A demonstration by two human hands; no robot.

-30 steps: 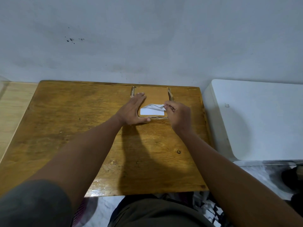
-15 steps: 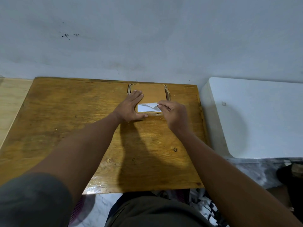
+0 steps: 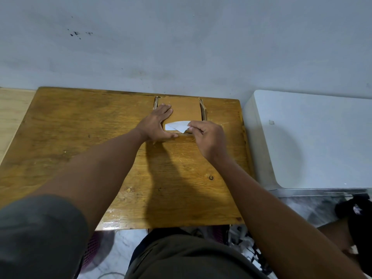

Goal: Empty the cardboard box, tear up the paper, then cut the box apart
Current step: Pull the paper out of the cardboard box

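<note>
**Paper being peeled off the box top**

The cardboard box (image 3: 180,112) sits flat at the far edge of the wooden table (image 3: 80,137), in the upper middle of the frame, close against the grey wall (image 3: 181,37). The left hand (image 3: 156,124) lies on the box's left part with its fingers straight and spread, pressing it down. The right hand (image 3: 209,137), just right of centre, has its fingers curled, and thumb and forefinger pinch the right end of a white paper (image 3: 177,126) that lies across the near part of the box top. The pinched end curls up off the cardboard while the left end looks flat against it.

Judging from this, the step in hand is the paper: it appears to be a label or sheet being lifted off the box, so the work is early, with the tearing not yet done and the cutting of the box not started. Whether the box holds anything inside cannot be told, as its top appears closed. The next move likely calls for a steady pull across toward the left while the flat hand keeps the box from sliding; thin paper may rip unevenly if tugged sharply.

The table is varnished, with knots and a glossy near edge. A white appliance-like unit (image 3: 312,137) stands to the right of it. No cutting tool is in view.
</note>
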